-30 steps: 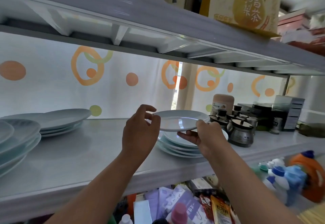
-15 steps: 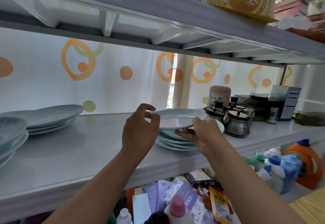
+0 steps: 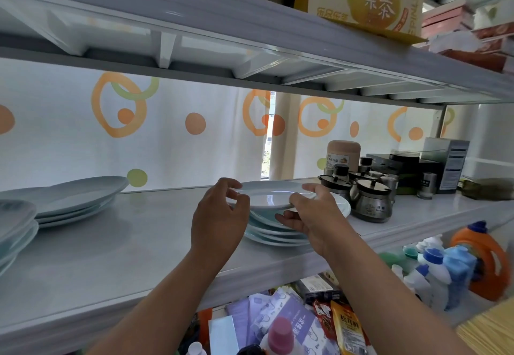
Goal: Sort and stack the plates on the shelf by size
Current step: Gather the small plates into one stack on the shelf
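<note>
While the left hand [image 3: 219,215] pinches the near-left rim and the right hand [image 3: 314,212] clamps the right rim, a small pale-blue plate [image 3: 269,194] sits level just above a stack of plates [image 3: 278,232] on the white shelf [image 3: 111,257]. Metal condiment pots [image 3: 370,201] stand just right; larger plates [image 3: 78,196] lie far left.

Bright, soft daylight comes through the dotted curtain [image 3: 172,143] at the back, around 12 o'clock, leaving it nearly washed out. A pale glare streak sits on the held plate [image 3: 271,196]. The shelf [image 3: 116,246] bows from wide-angle distortion, and boxes [image 3: 470,29] at 2 o'clock are smeared.
</note>
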